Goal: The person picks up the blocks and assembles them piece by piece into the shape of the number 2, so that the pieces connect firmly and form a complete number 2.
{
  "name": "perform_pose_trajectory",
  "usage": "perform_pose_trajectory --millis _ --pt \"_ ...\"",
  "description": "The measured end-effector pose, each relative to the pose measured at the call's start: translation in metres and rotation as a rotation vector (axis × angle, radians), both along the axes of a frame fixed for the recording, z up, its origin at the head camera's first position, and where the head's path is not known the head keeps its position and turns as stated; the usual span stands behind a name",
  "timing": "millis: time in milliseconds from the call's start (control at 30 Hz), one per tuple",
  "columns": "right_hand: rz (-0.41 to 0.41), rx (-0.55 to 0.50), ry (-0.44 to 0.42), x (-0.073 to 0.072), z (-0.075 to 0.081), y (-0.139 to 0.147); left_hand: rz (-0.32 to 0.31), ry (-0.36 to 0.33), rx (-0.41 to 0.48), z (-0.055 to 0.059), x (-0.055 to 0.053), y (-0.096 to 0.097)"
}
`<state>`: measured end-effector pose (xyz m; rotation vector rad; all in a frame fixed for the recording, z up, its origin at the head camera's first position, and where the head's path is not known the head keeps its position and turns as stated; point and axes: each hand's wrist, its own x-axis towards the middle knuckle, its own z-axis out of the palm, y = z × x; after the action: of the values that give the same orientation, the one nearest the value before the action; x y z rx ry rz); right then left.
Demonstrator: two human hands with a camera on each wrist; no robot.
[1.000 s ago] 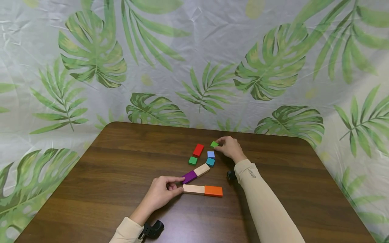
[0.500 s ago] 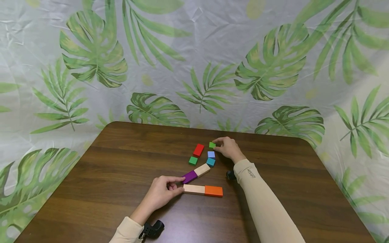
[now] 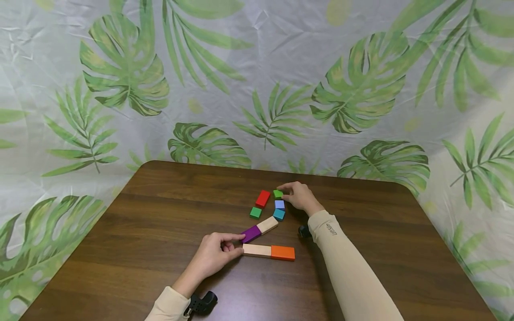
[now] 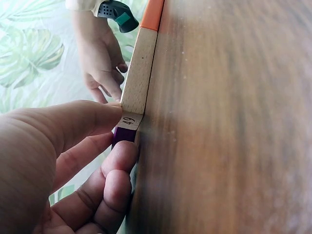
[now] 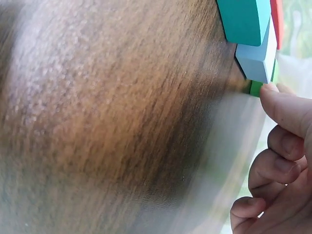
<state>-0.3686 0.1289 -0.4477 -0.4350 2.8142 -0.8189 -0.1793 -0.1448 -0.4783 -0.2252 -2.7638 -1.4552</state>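
My right hand (image 3: 301, 196) pinches a light green block (image 3: 277, 194) between thumb and index finger, just behind a light blue block (image 3: 279, 204). In the right wrist view that green block (image 5: 255, 88) is mostly hidden by the light blue one. My left hand (image 3: 217, 250) lies at the left ends of two block rows. Its straight index finger touches a purple block (image 3: 251, 233); its thumb touches a plain wood block (image 3: 256, 250), whose end bears "49" in the left wrist view. The other left fingers are curled beneath.
An orange block (image 3: 283, 253) abuts the lower plain block. Another plain block (image 3: 268, 225) continues the purple one, slanting up to a teal block (image 3: 279, 215). A red block (image 3: 263, 199) and a darker green block (image 3: 255, 212) lie left of these on the brown table (image 3: 140, 223).
My right hand has slid the light green block slightly left and nearer, turning it, toward the light blue block. The left hand stays in place.
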Motion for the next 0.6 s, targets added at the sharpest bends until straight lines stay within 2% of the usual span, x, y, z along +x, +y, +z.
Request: perform_pose_trajectory --millis 167,600 --pt "0.019 -0.013 0.001 -0.002 -0.002 0.001 0.002 -0.001 -0.001 -0.001 0.0 0.0" --pt "-0.007 -0.057 -0.009 -0.005 -0.007 0.011 -0.002 0.002 0.0 -0.001 0.0 0.0"
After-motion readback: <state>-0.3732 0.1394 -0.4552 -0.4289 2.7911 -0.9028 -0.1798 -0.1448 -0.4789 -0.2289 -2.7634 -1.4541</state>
